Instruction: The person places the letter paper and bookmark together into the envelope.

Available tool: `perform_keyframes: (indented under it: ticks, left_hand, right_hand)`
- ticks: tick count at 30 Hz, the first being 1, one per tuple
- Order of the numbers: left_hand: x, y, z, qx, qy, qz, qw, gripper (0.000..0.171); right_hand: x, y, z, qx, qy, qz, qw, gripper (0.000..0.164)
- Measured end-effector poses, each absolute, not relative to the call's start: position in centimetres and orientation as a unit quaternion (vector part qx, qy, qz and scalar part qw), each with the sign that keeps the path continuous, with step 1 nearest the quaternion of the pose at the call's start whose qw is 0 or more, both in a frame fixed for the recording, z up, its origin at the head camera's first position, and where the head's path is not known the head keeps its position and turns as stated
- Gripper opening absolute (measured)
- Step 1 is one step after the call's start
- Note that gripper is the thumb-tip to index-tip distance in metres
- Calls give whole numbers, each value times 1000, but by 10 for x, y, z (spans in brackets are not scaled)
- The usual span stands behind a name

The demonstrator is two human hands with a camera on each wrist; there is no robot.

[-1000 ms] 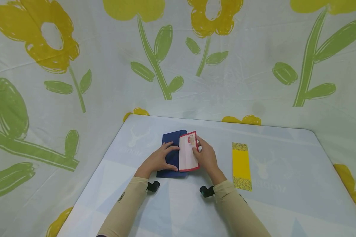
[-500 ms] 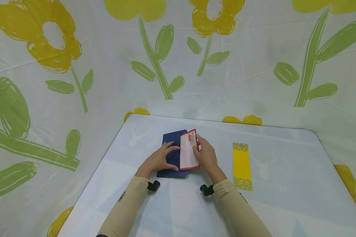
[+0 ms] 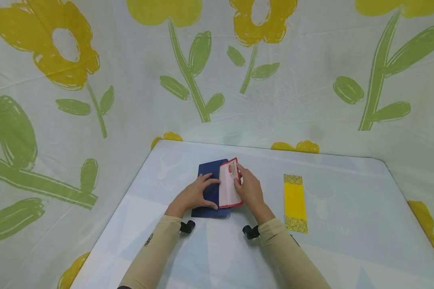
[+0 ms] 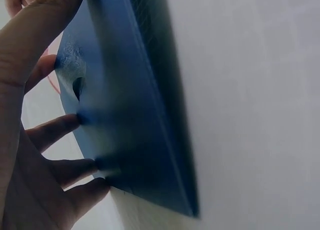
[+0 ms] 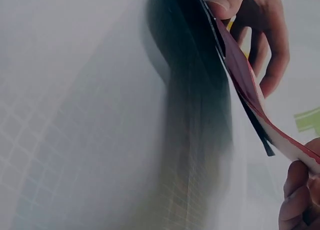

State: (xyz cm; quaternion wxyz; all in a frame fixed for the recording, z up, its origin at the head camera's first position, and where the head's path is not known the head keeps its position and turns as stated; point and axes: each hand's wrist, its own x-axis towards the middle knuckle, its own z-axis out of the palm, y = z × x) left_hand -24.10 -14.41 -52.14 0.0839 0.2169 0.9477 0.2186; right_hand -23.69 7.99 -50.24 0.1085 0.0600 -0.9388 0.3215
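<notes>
A dark blue envelope (image 3: 209, 167) lies on the table. The left hand (image 3: 192, 194) rests on it with fingers spread, thumb and forefinger tips close to the envelope's right edge. In the left wrist view, fingertips press on the blue surface (image 4: 132, 109), which bulges near them. At the envelope's right edge stands a pale pink card (image 3: 228, 188) with a red scalloped border and a small picture near its top. The right hand (image 3: 251, 190) pinches the card's right side. In the right wrist view the card (image 5: 290, 147) bows slightly, its other end at the envelope's mouth.
To the right lies a yellow paper strip (image 3: 295, 202) with patterned ends. The pale table (image 3: 347, 241) has faint printed shapes, and a flower-printed cloth (image 3: 296, 100) hangs behind and at the sides. Black wrist cameras sit beside both sleeves.
The right hand and the card have shifted slightly to the left and up, toward the envelope. The left hand stays in place on the envelope.
</notes>
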Motion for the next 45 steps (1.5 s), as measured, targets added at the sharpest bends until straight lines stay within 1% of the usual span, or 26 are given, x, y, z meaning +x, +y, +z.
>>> perform_keyframes:
  ticks: [13, 23, 36, 41, 45]
  left_hand:
    - [-239, -144, -520, 219, 945, 224, 90, 89]
    - [-236, -145, -519, 219, 944, 226, 96, 88]
    - [-238, -142, -516, 217, 947, 216, 96, 88]
    - [-238, -143, -517, 216, 947, 217, 96, 89]
    - [-239, -143, -517, 219, 947, 217, 92, 89]
  right_hand:
    - [-239, 80, -500, 49, -945, 307, 101, 60]
    - [-240, 78, -500, 60, -944, 312, 89, 59]
    - [-238, 78, -504, 55, -935, 333, 105, 57]
    - [-238, 78, -505, 48, -927, 360, 93, 57]
    - [-237, 77, -505, 40, -917, 391, 67, 58]
